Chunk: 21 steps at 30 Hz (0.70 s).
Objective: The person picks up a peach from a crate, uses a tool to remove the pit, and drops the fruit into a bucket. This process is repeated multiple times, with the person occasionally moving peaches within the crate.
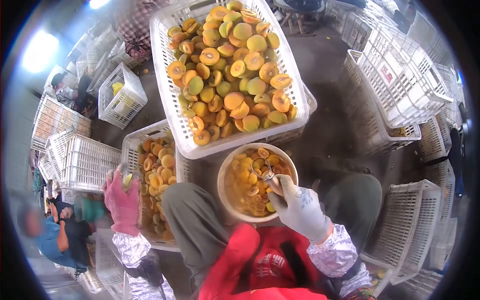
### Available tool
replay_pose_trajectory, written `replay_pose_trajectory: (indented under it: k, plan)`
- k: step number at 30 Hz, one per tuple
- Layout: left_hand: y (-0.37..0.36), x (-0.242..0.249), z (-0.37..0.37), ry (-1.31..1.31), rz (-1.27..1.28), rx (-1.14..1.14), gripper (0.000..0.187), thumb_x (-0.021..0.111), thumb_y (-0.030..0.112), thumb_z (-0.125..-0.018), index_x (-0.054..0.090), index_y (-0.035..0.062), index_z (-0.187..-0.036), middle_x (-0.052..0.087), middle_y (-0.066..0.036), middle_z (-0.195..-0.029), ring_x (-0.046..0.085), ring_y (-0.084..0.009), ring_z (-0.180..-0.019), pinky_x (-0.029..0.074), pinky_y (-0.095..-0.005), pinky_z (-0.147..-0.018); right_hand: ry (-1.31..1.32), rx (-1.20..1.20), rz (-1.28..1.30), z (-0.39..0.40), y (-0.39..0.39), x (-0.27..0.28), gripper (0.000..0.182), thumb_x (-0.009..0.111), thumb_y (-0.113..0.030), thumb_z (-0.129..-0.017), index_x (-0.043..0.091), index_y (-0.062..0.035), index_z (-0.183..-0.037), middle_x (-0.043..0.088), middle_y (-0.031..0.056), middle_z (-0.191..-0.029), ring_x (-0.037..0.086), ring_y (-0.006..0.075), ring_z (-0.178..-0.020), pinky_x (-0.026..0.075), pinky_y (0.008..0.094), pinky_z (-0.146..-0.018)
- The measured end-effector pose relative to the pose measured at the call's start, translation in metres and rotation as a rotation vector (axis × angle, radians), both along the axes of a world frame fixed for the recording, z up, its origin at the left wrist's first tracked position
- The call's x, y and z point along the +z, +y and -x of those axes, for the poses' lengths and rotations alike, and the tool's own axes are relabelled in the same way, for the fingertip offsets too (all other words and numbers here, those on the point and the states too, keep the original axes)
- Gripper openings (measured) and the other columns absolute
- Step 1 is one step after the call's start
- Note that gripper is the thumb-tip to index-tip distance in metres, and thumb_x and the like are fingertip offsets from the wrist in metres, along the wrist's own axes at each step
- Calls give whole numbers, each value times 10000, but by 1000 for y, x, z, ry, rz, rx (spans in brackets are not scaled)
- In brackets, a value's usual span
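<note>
My left hand [123, 202], in a pink glove, is closed on a small yellow-green peach piece [128, 180] held by the fingertips. It is above the left edge of a lower crate of halved peaches [159, 170]. In a whitish glove, my right hand [301, 206] grips the metal handle of a looped pitting knife [267, 175]. The tool's loop reaches over a round white bucket [223, 192] between my knees, where peach halves [245, 180] sit in liquid. A large white crate [167, 112] heaped with cut peaches [235, 75] stands just beyond the bucket.
Stacked white crates [395, 80] rise on the right, with more crates [407, 220] near my right knee. Others [90, 160] stand at the left. Co-workers sit on the left, one in a blue shirt [52, 240], and another in a checked shirt [135, 30] is behind the large crate.
</note>
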<state>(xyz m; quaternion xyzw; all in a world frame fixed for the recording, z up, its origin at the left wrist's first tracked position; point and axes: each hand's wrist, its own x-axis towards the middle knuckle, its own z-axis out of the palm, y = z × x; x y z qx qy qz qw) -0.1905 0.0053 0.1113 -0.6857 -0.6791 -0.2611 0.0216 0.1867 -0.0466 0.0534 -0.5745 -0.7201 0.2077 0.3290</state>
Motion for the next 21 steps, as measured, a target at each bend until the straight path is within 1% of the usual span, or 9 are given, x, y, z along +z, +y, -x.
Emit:
replay_pose_trajectory:
  k: [1, 4, 7, 11, 15, 17, 18, 19, 21]
  plan:
    - [0, 10, -1, 701, -87, 162, 381, 586, 184, -915, 541, 18, -1255, 600, -129, -1165, 591, -220, -1029, 482, -343, -887, -10, -4, -33, -1, 0, 0, 304, 666, -192, -839, 531, -61, -1077, 663, 100, -704, 673, 259, -606, 525, 356, -523]
    - [40, 13, -56, -45, -38, -136, 426, 680, 240, -827, 614, 25, -1188, 594, -191, -1192, 525, -346, -1174, 397, -405, -1009, 15, -15, -25, -2, 1, 2, 308, 669, -181, -833, 535, -68, -1087, 662, 106, -720, 670, 274, -611, 522, 360, -517]
    - [103, 1, -141, -261, 215, -345, 443, 645, 286, -843, 608, 41, -1210, 564, -223, -1257, 549, -337, -1169, 415, -374, -1015, 15, -18, 10, -5, 2, 2, 314, 668, -176, -835, 538, -75, -1102, 666, 121, -757, 668, 295, -624, 524, 375, -526]
    - [197, -69, -209, -12, 374, -213, 566, 598, 453, -829, 588, 73, -1248, 546, -239, -1271, 528, -343, -1200, 418, -403, -1016, 33, -43, 150, -12, 0, 5, 331, 670, -171, -838, 539, -97, -1134, 676, 137, -827, 669, 315, -648, 527, 394, -542]
    - [203, -89, -226, -6, 284, -84, 526, 635, 400, -822, 604, 57, -1219, 595, -236, -1191, 580, -338, -1122, 450, -381, -969, 66, -49, 79, -15, 1, 4, 307, 663, -163, -843, 553, -106, -1124, 678, 130, -824, 671, 308, -660, 526, 382, -542]
    - [204, -99, -205, -503, 281, -162, 442, 642, 311, -842, 620, 31, -1183, 656, -185, -1071, 632, -302, -1015, 492, -364, -880, 76, -64, 37, -15, 1, 2, 293, 660, -160, -845, 554, -103, -1112, 676, 126, -808, 670, 302, -655, 525, 377, -539]
    - [188, -86, -207, -1067, 314, -195, 366, 661, 242, -850, 637, -11, -1113, 680, -127, -962, 650, -271, -927, 510, -342, -800, 81, -65, -7, -14, 2, 2, 280, 657, -158, -846, 555, -99, -1100, 674, 122, -792, 670, 296, -650, 523, 372, -537]
    - [189, -92, -186, -1357, 349, -285, 406, 676, 232, -854, 597, -34, -1150, 659, -118, -1038, 643, -257, -935, 524, -360, -802, 90, -63, -13, -13, 3, 2, 280, 657, -158, -846, 555, -99, -1100, 674, 122, -792, 670, 296, -650, 523, 372, -537]
    - [162, -96, -168, -1491, 414, -407, 381, 669, 206, -865, 587, -5, -1171, 650, -101, -1033, 634, -227, -902, 521, -337, -775, 107, -41, 16, -10, 4, 3, 268, 652, -160, -848, 548, -87, -1083, 668, 110, -757, 666, 284, -632, 518, 366, -528]
